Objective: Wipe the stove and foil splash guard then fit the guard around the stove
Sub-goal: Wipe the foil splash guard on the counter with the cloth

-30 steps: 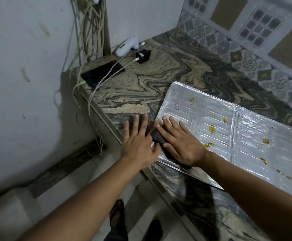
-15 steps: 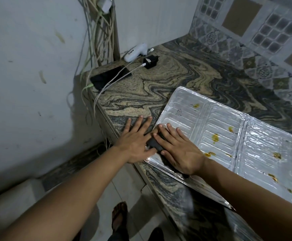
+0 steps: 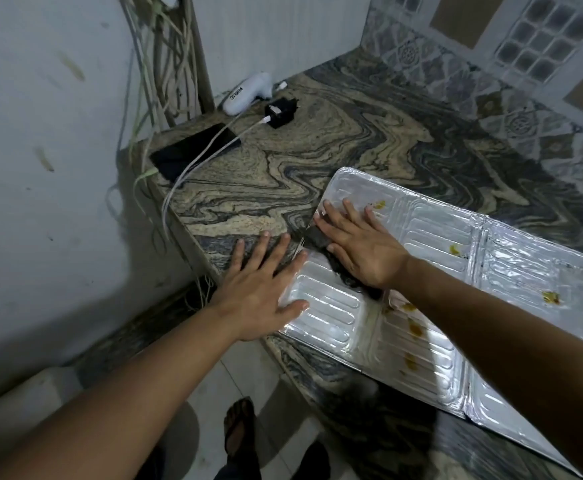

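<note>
The foil splash guard (image 3: 432, 271) lies flat on the marbled counter (image 3: 318, 157), its panels unfolded and dotted with yellow-brown food stains. My right hand (image 3: 359, 247) lies flat on a dark cloth (image 3: 321, 239) near the guard's left end, fingers spread over it. My left hand (image 3: 259, 285) rests palm down with fingers apart, partly on the counter edge and partly on the guard's left corner. No stove is in view.
At the counter's far left lie a black phone (image 3: 193, 150) with a white cable, a black charger plug (image 3: 279, 114) and a white handheld device (image 3: 245, 93). Cables hang down the wall corner. My sandalled feet stand on the tiled floor below.
My right hand has slid the cloth farther up the guard's left panel. My left hand has shifted onto the guard's near left corner. The view has moved closer.
</note>
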`<state>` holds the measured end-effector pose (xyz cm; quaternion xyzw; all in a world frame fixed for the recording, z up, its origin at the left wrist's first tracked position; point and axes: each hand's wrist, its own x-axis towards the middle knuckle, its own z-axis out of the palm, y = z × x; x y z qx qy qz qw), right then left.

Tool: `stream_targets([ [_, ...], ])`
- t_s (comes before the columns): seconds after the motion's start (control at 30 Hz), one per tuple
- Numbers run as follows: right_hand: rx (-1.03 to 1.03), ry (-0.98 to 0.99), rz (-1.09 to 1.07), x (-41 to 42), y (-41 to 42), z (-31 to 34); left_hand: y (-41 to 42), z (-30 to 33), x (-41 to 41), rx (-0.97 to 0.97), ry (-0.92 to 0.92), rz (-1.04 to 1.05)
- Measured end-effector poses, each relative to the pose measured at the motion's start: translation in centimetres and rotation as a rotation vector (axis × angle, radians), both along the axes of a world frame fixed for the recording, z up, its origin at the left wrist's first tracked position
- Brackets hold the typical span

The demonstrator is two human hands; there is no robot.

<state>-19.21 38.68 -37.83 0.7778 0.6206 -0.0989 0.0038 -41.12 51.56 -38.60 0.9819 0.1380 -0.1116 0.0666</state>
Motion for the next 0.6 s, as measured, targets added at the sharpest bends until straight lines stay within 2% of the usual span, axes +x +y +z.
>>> stream_targets([
  [0.37,0.008,-0.042,-0.328,4.6,1.8,-0.3,0.0,-0.2,0.0,0.002,-0.014,0.01],
  [0.6,0.0,-0.054,-0.45,5.8,1.5,0.0,-0.1,-0.2,-0.1,-0.041,-0.027,0.035],
])
